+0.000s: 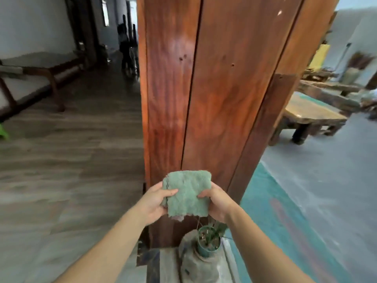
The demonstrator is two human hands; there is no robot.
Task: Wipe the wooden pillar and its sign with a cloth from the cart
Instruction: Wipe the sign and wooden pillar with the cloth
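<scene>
A tall reddish-brown wooden pillar [204, 88] made of vertical boards fills the middle of the view. In front of its lower part I hold a folded green cloth [186, 193] flat between both hands. My left hand [157, 203] grips the cloth's left edge with the thumb on top. My right hand [216, 203] grips its right edge the same way. The cloth is a little short of the wood; I cannot tell if it touches. No sign or cart is in view.
A small potted plant [208, 242] in a green pot stands at the pillar's foot, under my hands. A wooden bench [40, 72] stands at the left wall. Low wooden tables [312, 115] stand at the right on a grey and teal floor.
</scene>
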